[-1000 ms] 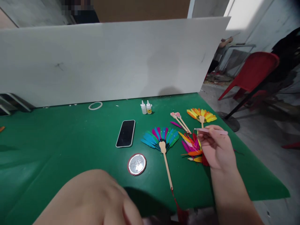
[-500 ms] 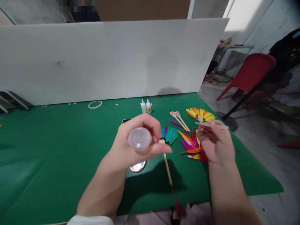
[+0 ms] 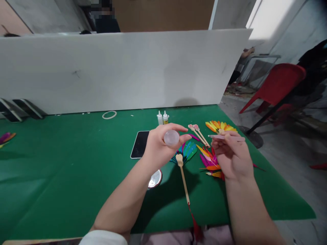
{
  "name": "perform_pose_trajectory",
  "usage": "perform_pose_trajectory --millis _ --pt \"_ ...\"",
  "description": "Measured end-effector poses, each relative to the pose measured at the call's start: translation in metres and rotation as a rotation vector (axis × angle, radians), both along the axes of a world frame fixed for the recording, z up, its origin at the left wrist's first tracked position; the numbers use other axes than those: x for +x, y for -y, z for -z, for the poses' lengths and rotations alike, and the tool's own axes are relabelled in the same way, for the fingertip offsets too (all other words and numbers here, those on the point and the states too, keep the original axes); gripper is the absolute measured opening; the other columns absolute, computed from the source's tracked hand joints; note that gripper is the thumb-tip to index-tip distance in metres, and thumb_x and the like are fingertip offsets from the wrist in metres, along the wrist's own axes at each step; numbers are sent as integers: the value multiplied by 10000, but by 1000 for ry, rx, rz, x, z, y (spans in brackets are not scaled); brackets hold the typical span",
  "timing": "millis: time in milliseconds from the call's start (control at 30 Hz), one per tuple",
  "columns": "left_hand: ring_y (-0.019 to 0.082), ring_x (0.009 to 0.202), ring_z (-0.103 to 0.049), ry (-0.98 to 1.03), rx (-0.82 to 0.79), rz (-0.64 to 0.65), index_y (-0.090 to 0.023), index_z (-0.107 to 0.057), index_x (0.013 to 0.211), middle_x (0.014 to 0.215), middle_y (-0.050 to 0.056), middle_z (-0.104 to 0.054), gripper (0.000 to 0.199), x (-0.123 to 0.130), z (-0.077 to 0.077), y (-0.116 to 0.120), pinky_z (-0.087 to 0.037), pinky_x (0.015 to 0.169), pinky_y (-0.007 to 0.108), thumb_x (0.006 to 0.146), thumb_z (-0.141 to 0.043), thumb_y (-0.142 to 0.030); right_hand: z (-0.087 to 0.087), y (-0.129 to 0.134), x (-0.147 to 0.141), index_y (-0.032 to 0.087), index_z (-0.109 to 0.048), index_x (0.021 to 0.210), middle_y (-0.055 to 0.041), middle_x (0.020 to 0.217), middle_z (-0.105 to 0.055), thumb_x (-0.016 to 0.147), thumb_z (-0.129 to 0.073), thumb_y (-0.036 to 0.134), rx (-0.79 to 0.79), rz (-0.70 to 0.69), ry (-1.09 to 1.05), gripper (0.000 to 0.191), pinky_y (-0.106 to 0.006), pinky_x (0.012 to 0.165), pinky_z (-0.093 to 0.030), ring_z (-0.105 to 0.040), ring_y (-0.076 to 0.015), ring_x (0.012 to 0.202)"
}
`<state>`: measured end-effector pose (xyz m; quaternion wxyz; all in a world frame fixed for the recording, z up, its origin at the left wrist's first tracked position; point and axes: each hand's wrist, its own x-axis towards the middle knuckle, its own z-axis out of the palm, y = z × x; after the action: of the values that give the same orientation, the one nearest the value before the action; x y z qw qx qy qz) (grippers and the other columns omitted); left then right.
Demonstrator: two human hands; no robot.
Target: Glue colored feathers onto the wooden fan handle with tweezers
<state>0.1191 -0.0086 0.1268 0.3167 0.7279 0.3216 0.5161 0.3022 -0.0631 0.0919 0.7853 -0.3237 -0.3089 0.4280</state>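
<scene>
My left hand (image 3: 159, 144) is closed round a small translucent round container (image 3: 171, 138), seen end-on, with thumb and forefinger stretched out past it. In my right hand (image 3: 233, 153) a slim pale pink pen-like tool (image 3: 227, 137) is pinched, its tip pointing left toward the container but apart from it. Below and between the hands lies a fan of blue and green feathers (image 3: 189, 151) on a wooden handle (image 3: 184, 182), with a red tassel (image 3: 196, 228) hanging over the table edge. Loose pink, orange and red feathers (image 3: 209, 160) lie beside my right hand, partly behind it.
Behind are two small glue bottles (image 3: 162, 118), two pink-topped wooden sticks (image 3: 200, 136) and a yellow-orange feather fan (image 3: 217, 126). A phone (image 3: 139, 146) and a shiny round lid (image 3: 155, 178) lie left of the fan. A white panel (image 3: 127, 71) borders the green table (image 3: 63, 187).
My left hand has moved right and slightly up with the container, closer to the pen-like tool, uncovering more of the phone and the fan's handle. The view has shifted slightly.
</scene>
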Motion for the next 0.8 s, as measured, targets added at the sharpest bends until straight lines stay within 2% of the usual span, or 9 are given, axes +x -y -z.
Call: perform_pose_trajectory --millis 100,167,200,267,367,433,600,700,800 --pt "130 612 -553 -51 230 -85 -237 -708 780 658 -14 -651 105 3 1 4 -409 753 314 684 -747 -225 3 0 2 216 -683 728 33 667 -696 651 -789 272 -7 10 -14 142 -185 582 -558 -663 -86 597" --pt "121 614 -557 -44 275 -98 -239 -705 762 651 -26 -651 129 5 4 2 -393 824 333 654 -770 -209 2 1 3 214 -678 725 38 666 -689 642 -797 286 -15 32 -32 162 -182 583 -556 -661 -85 611" --pt "115 611 -553 -7 227 -91 -234 -700 743 650 -28 -646 131 6 5 1 -394 829 333 641 -781 -215 1 1 3 215 -677 721 39 664 -688 639 -798 290 -18 36 -38 164 -180 581 -554 -661 -85 614" --pt "98 554 -518 145 -26 10 -220 -677 704 594 -35 -597 127 7 4 -2 -427 765 321 658 -771 -293 0 1 4 218 -677 712 36 657 -692 638 -797 295 -21 24 -36 161 -174 574 -552 -662 -86 606" --pt "73 445 -425 433 -528 383 -214 -656 800 492 -62 -437 310 4 -3 -2 -466 637 299 728 -660 -516 -1 1 3 220 -681 697 31 638 -696 640 -795 307 -9 -10 -20 154 -160 559 -550 -654 -79 571" --pt "94 508 -493 534 -681 557 -211 -643 960 567 -37 -479 443 -1 -10 -1 -498 655 310 744 -591 -594 -1 1 2 225 -683 700 34 637 -696 641 -796 310 -10 -19 -16 153 -153 557 -549 -656 -78 576" --pt "196 868 -636 467 -740 679 -197 -591 1152 930 60 -628 432 -12 -14 -2 -518 836 348 786 -583 -427 1 1 4 231 -679 711 43 648 -683 621 -808 318 -38 25 -22 180 -172 573 -558 -658 -85 596" --pt "179 828 -657 378 -727 694 -183 -602 1109 944 64 -646 386 -13 -7 -12 -528 742 291 779 -632 -383 1 2 6 232 -679 710 46 655 -680 637 -796 312 -46 44 -26 159 -168 576 -554 -650 -78 599" --pt "127 658 -623 377 -667 702 -181 -588 982 816 42 -663 385 -10 2 -21 -478 565 228 728 -684 -454 0 2 6 231 -683 707 36 655 -691 650 -789 311 -41 24 -21 144 -151 580 -546 -647 -69 599"
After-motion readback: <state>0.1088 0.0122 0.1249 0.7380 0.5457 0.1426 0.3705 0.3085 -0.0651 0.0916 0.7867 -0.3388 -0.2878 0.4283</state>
